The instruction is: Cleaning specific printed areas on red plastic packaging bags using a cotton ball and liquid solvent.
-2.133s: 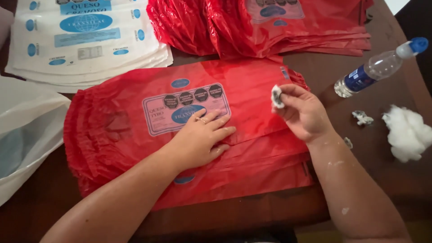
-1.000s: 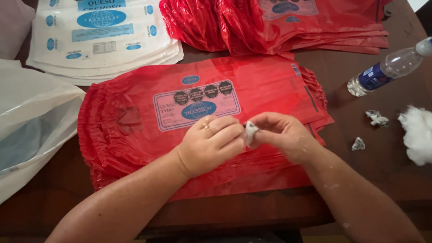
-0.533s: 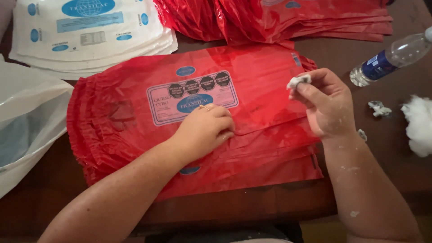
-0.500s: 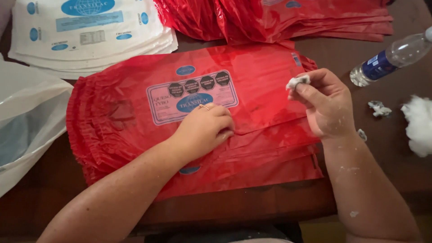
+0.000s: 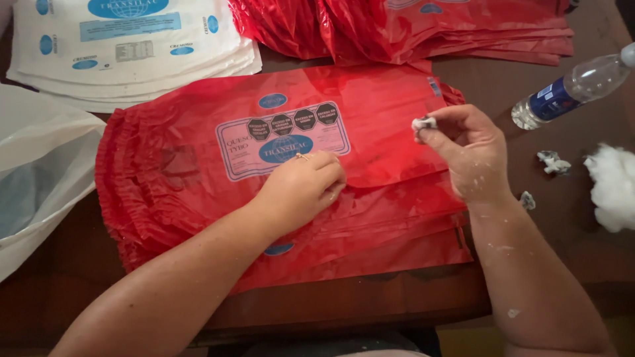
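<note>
A stack of red plastic bags (image 5: 198,178) with a printed label lies flat on the brown table (image 5: 503,86) in front of me. My left hand (image 5: 301,188) rests palm down on the top bag, just below the label, fingers curled. My right hand (image 5: 466,152) hovers over the right part of the stack and pinches a small white cotton wad (image 5: 422,123) between thumb and fingertips. The wad sits just above the red plastic near its right edge.
A pile of white printed bags (image 5: 132,46) lies at the back left and more red bags (image 5: 410,26) at the back. A clear plastic bottle (image 5: 572,89) lies at right, beside a cotton tuft (image 5: 612,185) and small used wads (image 5: 552,162). A translucent white bag (image 5: 33,178) sits left.
One second ago both hands met over the stack's middle around the wad. Since then my right hand carried the wad to the right and my left hand settled flat on the bag.
</note>
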